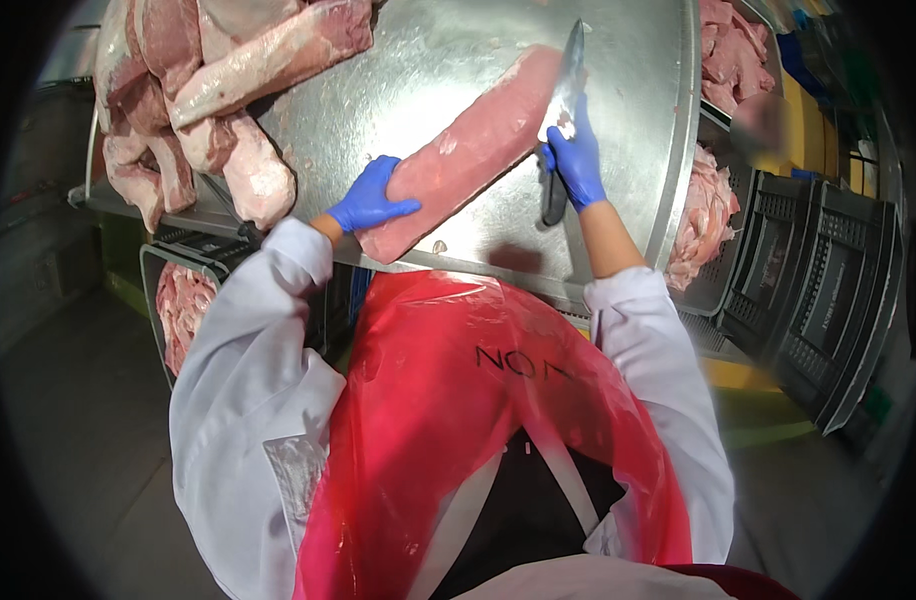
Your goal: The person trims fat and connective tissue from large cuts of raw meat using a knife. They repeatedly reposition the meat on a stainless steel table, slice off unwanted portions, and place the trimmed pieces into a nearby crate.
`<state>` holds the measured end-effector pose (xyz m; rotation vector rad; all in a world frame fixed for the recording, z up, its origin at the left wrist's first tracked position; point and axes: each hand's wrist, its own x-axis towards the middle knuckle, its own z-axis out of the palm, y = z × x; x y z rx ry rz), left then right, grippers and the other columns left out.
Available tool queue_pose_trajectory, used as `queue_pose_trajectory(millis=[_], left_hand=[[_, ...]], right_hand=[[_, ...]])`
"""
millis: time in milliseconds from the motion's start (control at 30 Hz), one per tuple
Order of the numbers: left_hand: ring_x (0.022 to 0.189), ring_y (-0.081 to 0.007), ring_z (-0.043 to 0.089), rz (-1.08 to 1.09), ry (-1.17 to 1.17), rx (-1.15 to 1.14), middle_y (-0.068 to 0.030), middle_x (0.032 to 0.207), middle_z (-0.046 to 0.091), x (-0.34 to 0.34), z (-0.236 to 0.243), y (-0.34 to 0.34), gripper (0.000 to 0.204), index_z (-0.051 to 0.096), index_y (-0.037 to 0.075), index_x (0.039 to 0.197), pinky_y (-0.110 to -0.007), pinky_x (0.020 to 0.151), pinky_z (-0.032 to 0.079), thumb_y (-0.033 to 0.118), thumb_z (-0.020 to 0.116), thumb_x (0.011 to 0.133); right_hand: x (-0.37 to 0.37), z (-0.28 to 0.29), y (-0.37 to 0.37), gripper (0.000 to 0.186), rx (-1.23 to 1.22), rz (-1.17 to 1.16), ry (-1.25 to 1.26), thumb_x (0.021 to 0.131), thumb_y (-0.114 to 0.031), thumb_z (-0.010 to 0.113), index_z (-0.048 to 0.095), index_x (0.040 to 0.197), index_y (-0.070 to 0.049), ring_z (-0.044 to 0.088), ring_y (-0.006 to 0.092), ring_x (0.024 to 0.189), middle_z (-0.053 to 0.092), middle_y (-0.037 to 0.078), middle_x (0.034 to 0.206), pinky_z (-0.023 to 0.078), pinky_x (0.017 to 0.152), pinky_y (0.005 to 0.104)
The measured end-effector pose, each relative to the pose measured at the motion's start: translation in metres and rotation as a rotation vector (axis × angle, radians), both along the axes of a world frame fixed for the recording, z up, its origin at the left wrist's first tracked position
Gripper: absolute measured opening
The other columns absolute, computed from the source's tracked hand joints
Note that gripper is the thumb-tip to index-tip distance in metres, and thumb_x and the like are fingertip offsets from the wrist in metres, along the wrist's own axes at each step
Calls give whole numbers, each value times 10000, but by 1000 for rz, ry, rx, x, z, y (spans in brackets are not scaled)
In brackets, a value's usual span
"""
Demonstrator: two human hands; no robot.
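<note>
A long, trimmed pork loin (473, 150) lies diagonally on the steel table. My left hand (373, 196), in a blue glove, holds its near left end, with the thumb along one edge and the fingers over the other. At the loin's far right end, my right hand (576, 158), also gloved in blue, is closed around a knife (572, 70). The blade points away from me, alongside or over the meat's edge; I cannot tell whether it touches. The black handle sticks out below the hand. A small meat scrap (439, 246) sits near the front edge.
Large uncut pork pieces (208, 90) are heaped on the table's left. A thin dark-handled tool (248, 232) lies beside them. Crates of meat trimmings stand at the lower left (183, 310) and right (706, 220). Dark crates (808, 290) stand farther right. The steel table (638, 120) has a raised rim.
</note>
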<state>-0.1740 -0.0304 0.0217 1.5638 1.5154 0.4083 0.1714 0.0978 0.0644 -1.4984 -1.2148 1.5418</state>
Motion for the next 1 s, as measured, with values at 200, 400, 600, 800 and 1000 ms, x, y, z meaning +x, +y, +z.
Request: queue_pose_trajectory(millis=[200, 400, 600, 800, 1000], left_hand=[[930, -332, 502, 149, -73, 184, -193, 1035, 496, 101, -8, -32, 655, 478, -37, 1158, -459, 842, 438, 416, 792, 806], [868, -383, 597, 152, -251, 136, -215, 927, 608, 163, -28, 24, 562, 578, -40, 1023, -485, 815, 476, 484, 689, 852], [791, -271, 654, 732, -417, -157, -184, 862, 693, 98, 9, 172, 449, 682, -30, 900, -403, 727, 516, 417, 710, 867], [751, -210, 638, 800, -565, -104, -130, 824, 702, 93, -19, 189, 377, 708, -36, 918, -365, 704, 510, 336, 713, 851], [748, -161, 615, 756, -800, -45, -72, 801, 683, 90, -40, 183, 149, 712, 16, 877, -330, 704, 496, 160, 679, 862]], right_hand=[[-25, -7, 71, 796, 120, 166, -424, 920, -145, 619, 228, 1603, -266, 650, 156, 659, 697, 116, 853, 548, 637, 315], [-21, 4, 123, 789, 73, 379, -591, 906, -149, 653, 289, 1579, -338, 654, 155, 685, 715, 120, 954, 553, 641, 313], [-27, 5, 118, 782, 243, 437, -755, 908, -155, 646, 291, 1573, -362, 677, 189, 742, 715, 165, 1050, 561, 727, 345], [-44, 15, 108, 777, 252, 449, -834, 894, -198, 649, 294, 1563, -371, 725, 338, 937, 705, 242, 1147, 553, 847, 390], [-102, 21, 96, 762, 475, 651, -787, 894, -166, 640, 310, 1544, -390, 674, 419, 1020, 703, 214, 1113, 546, 893, 445]])
